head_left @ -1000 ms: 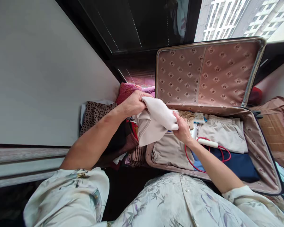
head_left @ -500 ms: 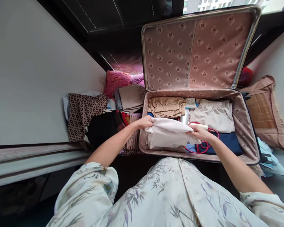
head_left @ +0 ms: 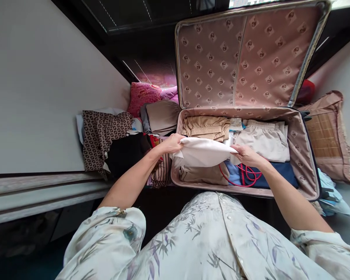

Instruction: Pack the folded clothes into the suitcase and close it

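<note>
A folded white garment (head_left: pixel 204 152) is stretched between both hands above the near left part of an open suitcase (head_left: pixel 306 155). My left hand (head_left: pixel 172 143) grips its left end at the suitcase's left wall. My right hand (head_left: pixel 246 154) pinches its right end. Under the garment lies a folded taupe piece (head_left: pixel 204 175). Inside the case are also tan shorts (head_left: pixel 205 127), cream trousers (head_left: pixel 264 142), a navy garment (head_left: pixel 282 175) and a red cord (head_left: pixel 245 175).
The suitcase lid (head_left: pixel 245 58) stands upright against the window. Left of the case is a heap of clothes: a brown patterned piece (head_left: pixel 102 132), a black one (head_left: pixel 125 153), a pink cushion (head_left: pixel 142 95). A bamboo-mat pillow (head_left: pixel 328 136) lies at the right.
The white garment came down from in front of me into the suitcase, then lifted slightly and spread flat between both hands. The camera view tilted downward.
</note>
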Tool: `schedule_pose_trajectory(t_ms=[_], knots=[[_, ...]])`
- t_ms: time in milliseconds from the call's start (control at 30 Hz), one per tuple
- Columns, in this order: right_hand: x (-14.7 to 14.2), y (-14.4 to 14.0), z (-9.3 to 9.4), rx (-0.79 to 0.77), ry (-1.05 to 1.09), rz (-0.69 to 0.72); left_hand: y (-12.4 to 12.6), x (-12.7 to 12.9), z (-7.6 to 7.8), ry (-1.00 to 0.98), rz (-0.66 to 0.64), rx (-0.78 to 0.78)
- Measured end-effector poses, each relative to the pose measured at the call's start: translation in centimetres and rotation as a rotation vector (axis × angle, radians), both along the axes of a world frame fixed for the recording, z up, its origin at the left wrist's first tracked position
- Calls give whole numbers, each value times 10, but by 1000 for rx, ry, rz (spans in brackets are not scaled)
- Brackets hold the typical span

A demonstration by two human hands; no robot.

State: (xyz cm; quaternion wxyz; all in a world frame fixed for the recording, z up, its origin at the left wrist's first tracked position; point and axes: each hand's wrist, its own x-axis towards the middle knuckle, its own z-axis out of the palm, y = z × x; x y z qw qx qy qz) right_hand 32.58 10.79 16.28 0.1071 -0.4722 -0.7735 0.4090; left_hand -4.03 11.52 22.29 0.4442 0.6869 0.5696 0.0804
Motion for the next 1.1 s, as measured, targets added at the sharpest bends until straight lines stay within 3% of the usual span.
schedule_pose_trajectory(t_ms=[133,267,367,467,567,667,767,833,933,1033,1100], knots=[[-7,-1,8,-183,180,-30,0,-7,4,-20,38,31],[-36,-14,4,-374,449,-365,-9,-5,-1,-53,217,-43],[-80,-39,-2,-497,593,-628,-36,20,-11,-129,305,-98],[-127,-68,-8,-695,724,-701,-75,56,-23,-137,155,-44],[-152,-86,-9,-948,860,-773,-101,75,-34,21,-27,132],[-152,-91,-2,-1069,978,-800,-106,68,-31,179,-150,267],[-146,-85,4,-1129,1129,-698,-106,53,-17,277,-199,372],[-144,-81,-3,-1143,1160,-624,-113,51,-14,336,-178,404],[-136,-78,-36,-1130,959,-586,-130,64,-39,381,-201,286],[-117,-78,-86,-1016,557,-629,-137,83,-90,293,-360,-26],[-105,-79,-115,-949,431,-645,-133,88,-120,219,-422,-217]])
